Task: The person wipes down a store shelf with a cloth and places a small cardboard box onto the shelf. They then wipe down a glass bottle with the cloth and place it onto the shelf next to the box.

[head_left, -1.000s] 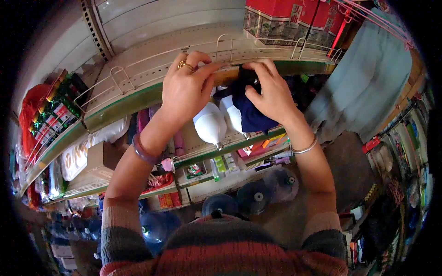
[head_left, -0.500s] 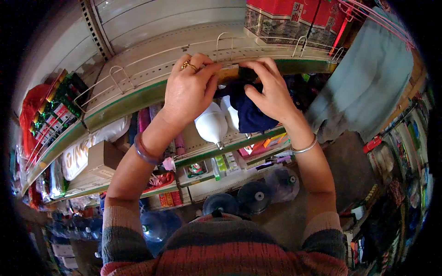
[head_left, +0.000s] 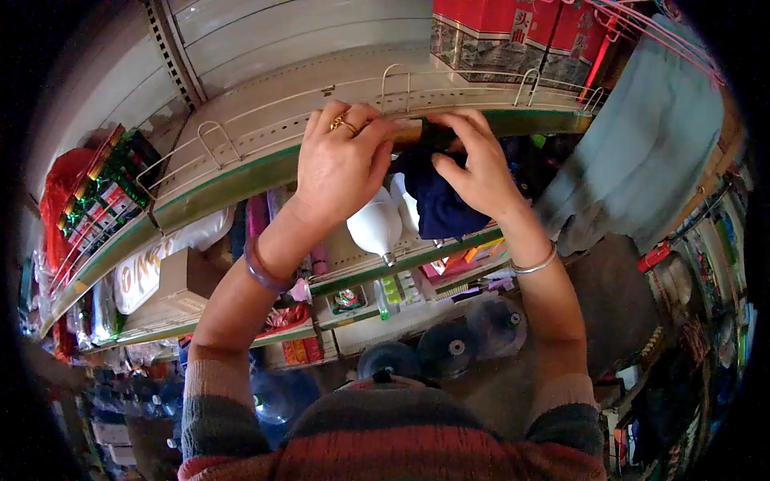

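Observation:
My left hand (head_left: 341, 160), with a gold ring, is at the front edge of the upper shelf (head_left: 265, 170), its fingers curled against a brownish strip (head_left: 408, 131) on that edge. My right hand (head_left: 475, 168) is at the strip's other end, fingers bent and pinched on something dark I cannot make out. A dark blue cloth (head_left: 441, 200) hangs below, partly behind my right hand. Just under my left hand is a white light bulb (head_left: 375, 227), and a second bulb (head_left: 403, 200) is partly covered by the cloth.
Red boxes (head_left: 513, 36) stand on the upper shelf behind a wire rail. Green bottles (head_left: 100, 188) are at the left, above a cardboard box (head_left: 183, 282). A grey-blue cloth (head_left: 638, 144) hangs at the right. Large blue water bottles (head_left: 443, 350) stand below the shelves.
The view has shifted slightly, so the shelves appear a little lower and further right. My left hand has moved slightly right, nearer my right hand. The blue cloth hangs more bunched.

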`<state>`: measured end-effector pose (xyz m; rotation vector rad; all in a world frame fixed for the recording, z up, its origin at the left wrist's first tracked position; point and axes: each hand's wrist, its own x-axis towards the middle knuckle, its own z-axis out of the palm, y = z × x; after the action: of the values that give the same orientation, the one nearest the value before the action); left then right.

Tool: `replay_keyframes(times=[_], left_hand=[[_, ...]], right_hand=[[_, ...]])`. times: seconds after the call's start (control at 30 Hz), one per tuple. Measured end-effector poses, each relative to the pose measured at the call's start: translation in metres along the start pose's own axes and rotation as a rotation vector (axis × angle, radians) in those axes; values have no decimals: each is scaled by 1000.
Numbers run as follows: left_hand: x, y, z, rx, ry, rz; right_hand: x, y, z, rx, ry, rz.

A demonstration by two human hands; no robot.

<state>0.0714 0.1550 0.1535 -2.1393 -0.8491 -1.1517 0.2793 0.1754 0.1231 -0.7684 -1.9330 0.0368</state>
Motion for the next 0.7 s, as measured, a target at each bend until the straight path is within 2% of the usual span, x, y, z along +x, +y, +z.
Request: replay_keyframes(times=[0.7], left_hand=[[-2, 0, 3, 14, 7, 14]], right_hand=[[4, 5, 1, 167, -14, 24]])
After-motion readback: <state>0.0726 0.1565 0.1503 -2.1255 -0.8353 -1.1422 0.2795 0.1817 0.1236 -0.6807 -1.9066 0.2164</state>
